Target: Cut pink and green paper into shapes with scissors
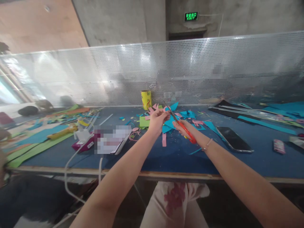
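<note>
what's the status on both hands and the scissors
Left hand pinching blue paper piece. Right hand on red-handled scissors, blades close by. Loose paper scraps clutter table beneath.

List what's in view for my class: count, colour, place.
Table: 1, blue, across middle
Perforated screen: 1, silver, behind table
Exit sign: 1, green, top
Cylinder: 1, yellow, before screen
Scissors: 1, red-handled, centre
Paper scraps: many, blue, pink, green, around scissors
Paper sheets: several, mixed colours, table's ends
Phone: 1, black, right of scissors
Small item: 1, pink, far right
Power strip: 1, purple, left
Blurred item: 1, whitish, beside power strip
Cable: uncounted, white, front left
Trousers: 1 pair, cream, below table
Bracelet: 1, pale, right arm
Left hand: 1, bare, apparently pinching blue paper
Right hand: 1, bare, holding scissors
</note>
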Tool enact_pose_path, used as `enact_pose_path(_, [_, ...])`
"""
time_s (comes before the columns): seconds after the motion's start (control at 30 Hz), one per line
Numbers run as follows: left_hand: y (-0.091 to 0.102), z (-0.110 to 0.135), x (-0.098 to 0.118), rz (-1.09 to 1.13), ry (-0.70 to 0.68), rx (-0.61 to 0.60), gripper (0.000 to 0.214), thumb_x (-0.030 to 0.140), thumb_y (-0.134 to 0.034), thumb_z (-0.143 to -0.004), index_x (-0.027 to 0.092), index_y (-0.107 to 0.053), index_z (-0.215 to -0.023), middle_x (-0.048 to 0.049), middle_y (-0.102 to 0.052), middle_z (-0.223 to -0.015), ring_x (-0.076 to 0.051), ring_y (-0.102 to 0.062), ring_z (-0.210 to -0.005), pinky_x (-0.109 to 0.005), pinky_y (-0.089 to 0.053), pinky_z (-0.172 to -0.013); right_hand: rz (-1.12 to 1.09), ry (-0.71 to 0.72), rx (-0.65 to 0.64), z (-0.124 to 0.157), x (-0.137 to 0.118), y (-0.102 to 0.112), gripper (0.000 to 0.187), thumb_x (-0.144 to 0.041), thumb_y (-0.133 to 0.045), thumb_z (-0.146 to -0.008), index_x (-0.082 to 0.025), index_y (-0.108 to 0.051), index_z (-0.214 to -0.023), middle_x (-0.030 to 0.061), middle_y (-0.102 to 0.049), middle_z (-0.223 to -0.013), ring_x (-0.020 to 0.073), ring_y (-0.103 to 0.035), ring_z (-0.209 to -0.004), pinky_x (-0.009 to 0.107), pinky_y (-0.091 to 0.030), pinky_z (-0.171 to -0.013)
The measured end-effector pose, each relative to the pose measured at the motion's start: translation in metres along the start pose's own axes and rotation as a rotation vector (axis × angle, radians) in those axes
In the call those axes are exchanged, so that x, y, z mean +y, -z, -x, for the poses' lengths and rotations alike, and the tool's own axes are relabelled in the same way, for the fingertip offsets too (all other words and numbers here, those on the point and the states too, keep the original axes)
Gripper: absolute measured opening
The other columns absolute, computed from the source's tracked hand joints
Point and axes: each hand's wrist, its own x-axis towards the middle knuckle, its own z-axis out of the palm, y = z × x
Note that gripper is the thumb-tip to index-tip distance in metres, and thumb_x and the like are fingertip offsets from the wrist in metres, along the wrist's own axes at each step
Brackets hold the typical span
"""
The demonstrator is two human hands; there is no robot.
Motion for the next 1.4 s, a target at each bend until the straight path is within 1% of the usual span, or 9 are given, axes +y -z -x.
enact_pose_path(0.1, [0.0, 0.0, 0.001, -0.014, 0.011, 0.006, 0.017, 0.018, -0.066, -0.059, 0.015, -0.05, -0.063, 0.0008, -0.06, -0.062, -0.007, -0.055, -0.055, -0.021, -0.043, -0.059, -0.015, -0.025, -0.011, 0.0, 0.0, 0.0, 0.035, -0.048, -0.064, -0.061, -0.02, -0.042, -0.057, -0.0058, -0.035, -0.044, 0.0055, -0.026, -0.037, 0.024, -0.019, -0.037])
enact_pose_path(0.23, [0.001, 0.001, 0.001, -0.021, 0.009, 0.004, 0.017, 0.018, -0.067, -0.059, 0.015, -0.05, -0.062, 0.0011, -0.059, -0.059, -0.006, -0.054, -0.054, -0.021, -0.043, -0.057, -0.021, -0.052, -0.013, 0.0, -0.002, 0.0, 0.037, -0.05, -0.064, -0.06, -0.02, -0.042, -0.056, -0.0056, -0.035, -0.044, 0.0056, -0.026, -0.036, 0.024, -0.019, -0.036])
enact_pose_path(0.37, [0.001, 0.002, 0.002, -0.014, 0.008, -0.007, 0.018, 0.018, -0.067, -0.059, 0.015, -0.049, -0.06, 0.0005, -0.059, -0.06, -0.007, -0.054, -0.054, -0.021, -0.043, -0.056, -0.019, -0.073, -0.021, 0.0, -0.002, -0.001, 0.04, -0.054, -0.06, -0.062, -0.02, -0.04, -0.054, -0.0054, -0.034, -0.043, 0.0051, -0.025, -0.035, 0.025, -0.018, -0.036])
enact_pose_path(0.63, [0.002, 0.002, 0.003, -0.018, 0.004, -0.021, 0.02, 0.017, -0.067, -0.058, 0.015, -0.047, -0.058, 0.002, -0.056, -0.055, -0.007, -0.053, -0.052, -0.021, -0.042, -0.054, -0.013, -0.061, -0.041, 0.002, -0.002, 0.0, 0.041, -0.057, -0.056, -0.065, -0.02, -0.04, -0.057, -0.0049, -0.036, -0.045, 0.0054, -0.028, -0.035, 0.024, -0.02, -0.035])
enact_pose_path(0.8, [0.002, 0.001, 0.001, -0.007, -0.008, -0.022, 0.019, 0.019, -0.068, -0.057, 0.015, -0.049, -0.059, 0.0015, -0.058, -0.056, -0.007, -0.054, -0.053, -0.021, -0.043, -0.056, 0.026, -0.05, -0.034, 0.004, -0.005, -0.001, 0.041, -0.057, -0.055, -0.066, -0.02, -0.041, -0.059, -0.0042, -0.037, -0.047, 0.0054, -0.029, -0.035, 0.023, -0.022, -0.034])
enact_pose_path(0.93, [0.003, 0.0, -0.002, 0.007, -0.022, -0.012, 0.017, 0.021, -0.069, -0.057, 0.014, -0.053, -0.061, 0.0005, -0.06, -0.06, -0.007, -0.056, -0.054, -0.022, -0.045, -0.059, 0.056, -0.11, -0.029, 0.004, -0.007, -0.002, 0.043, -0.059, -0.052, -0.067, -0.019, -0.039, -0.06, -0.0047, -0.036, -0.047, 0.005, -0.029, -0.034, 0.021, -0.02, -0.032])
enact_pose_path(1.1, [0.002, -0.002, -0.004, 0.011, -0.015, -0.003, 0.015, 0.021, -0.067, -0.059, 0.014, -0.056, -0.064, 0.0002, -0.06, -0.061, -0.007, -0.055, -0.054, -0.022, -0.045, -0.061, 0.081, -0.19, -0.025, 0.008, -0.017, -0.003, 0.041, -0.057, -0.051, -0.07, -0.019, -0.038, -0.062, -0.0047, -0.037, -0.047, 0.0048, -0.03, -0.035, 0.02, -0.023, -0.032])
enact_pose_path(1.23, [0.001, -0.002, -0.005, 0.02, -0.041, 0.009, 0.015, 0.021, -0.067, -0.06, 0.014, -0.055, -0.064, 0.0007, -0.06, -0.06, -0.006, -0.055, -0.054, -0.022, -0.045, -0.06, 0.053, -0.205, -0.033, 0.01, -0.024, -0.004, 0.038, -0.054, -0.049, -0.074, -0.018, -0.041, -0.064, -0.0047, -0.037, -0.047, 0.0048, -0.031, -0.035, 0.019, -0.024, -0.032])
enact_pose_path(1.4, [0.001, -0.001, -0.005, 0.005, -0.069, 0.018, 0.015, 0.02, -0.067, -0.06, 0.014, -0.054, -0.063, 0.0015, -0.058, -0.057, -0.006, -0.054, -0.052, -0.021, -0.044, -0.058, 0.023, -0.205, -0.028, 0.01, -0.022, -0.004, 0.037, -0.052, -0.047, -0.076, -0.017, -0.043, -0.065, -0.0047, -0.037, -0.047, 0.0046, -0.032, -0.035, 0.018, -0.024, -0.031])
